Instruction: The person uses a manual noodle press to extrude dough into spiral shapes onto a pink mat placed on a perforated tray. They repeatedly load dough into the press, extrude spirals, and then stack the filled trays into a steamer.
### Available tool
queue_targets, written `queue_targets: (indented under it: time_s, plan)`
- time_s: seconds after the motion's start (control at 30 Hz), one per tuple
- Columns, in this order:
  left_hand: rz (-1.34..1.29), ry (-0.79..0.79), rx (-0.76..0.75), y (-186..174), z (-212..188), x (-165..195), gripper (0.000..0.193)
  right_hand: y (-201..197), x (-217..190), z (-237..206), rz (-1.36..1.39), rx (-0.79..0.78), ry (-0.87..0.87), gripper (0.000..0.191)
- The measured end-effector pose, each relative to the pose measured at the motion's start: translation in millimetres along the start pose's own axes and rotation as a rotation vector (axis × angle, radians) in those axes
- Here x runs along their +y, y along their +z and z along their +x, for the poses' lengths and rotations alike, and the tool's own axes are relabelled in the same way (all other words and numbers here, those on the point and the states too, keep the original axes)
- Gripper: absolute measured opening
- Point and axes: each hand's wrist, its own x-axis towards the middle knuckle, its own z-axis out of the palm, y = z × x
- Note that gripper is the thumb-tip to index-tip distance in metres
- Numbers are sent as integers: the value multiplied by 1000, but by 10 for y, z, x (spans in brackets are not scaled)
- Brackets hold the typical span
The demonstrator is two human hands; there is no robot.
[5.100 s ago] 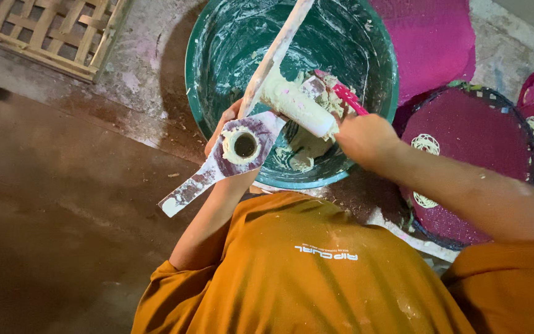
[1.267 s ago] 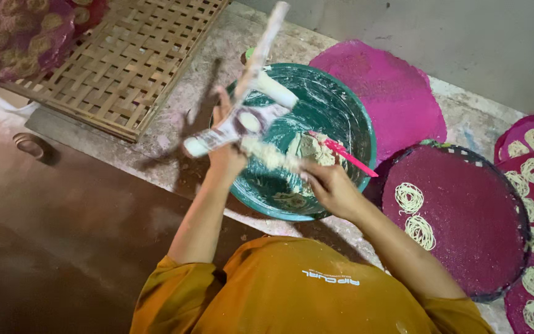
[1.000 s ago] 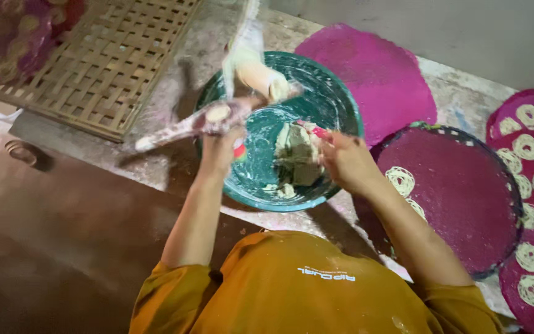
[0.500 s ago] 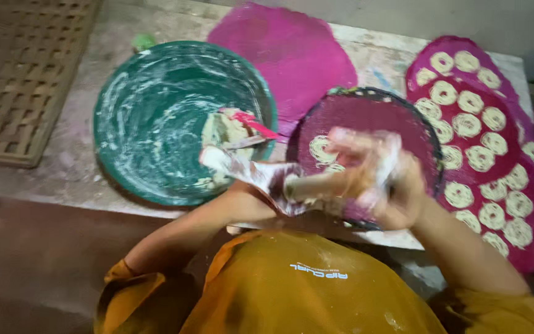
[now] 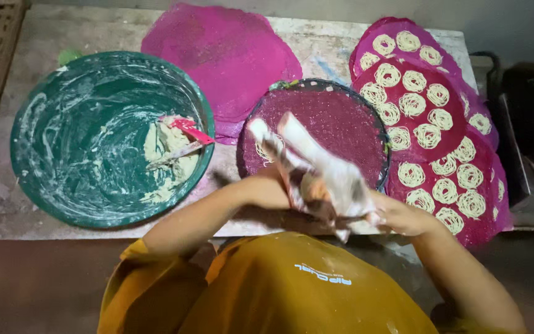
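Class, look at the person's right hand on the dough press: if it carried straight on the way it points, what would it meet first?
The right hand points left across the body, so it would first meet the dough press it already touches, then probably the left hand. Blur leaves depth unclear.

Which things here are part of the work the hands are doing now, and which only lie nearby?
In use:
- left hand and right hand, gripping the dough-smeared press tool
- round maroon mesh tray under the tool
- green plastic basin holding pale dough

Lying about:
- pink trays of dough spirals
- bare pink mat
- red-handled scraper
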Motion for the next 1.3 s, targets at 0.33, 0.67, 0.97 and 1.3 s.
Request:
queue_targets:
  time_s: [0.33,0.67,0.97,1.3]
  plan:
    - [453,-440,867,-1038,560,-1336,59,27,867,-511,56,546,-199,100]
    - [-598,-542,1150,46,-47,-1825,56,-368,1928,-740,128,667,-36,49]
    - [-679,-326,1044,1010,-521,-1492,83,-543,1899,-532,155,595,155,60]
    - [-1328,557,203,-302,-58,-747,88,70,464,118,352,-26,207,110]
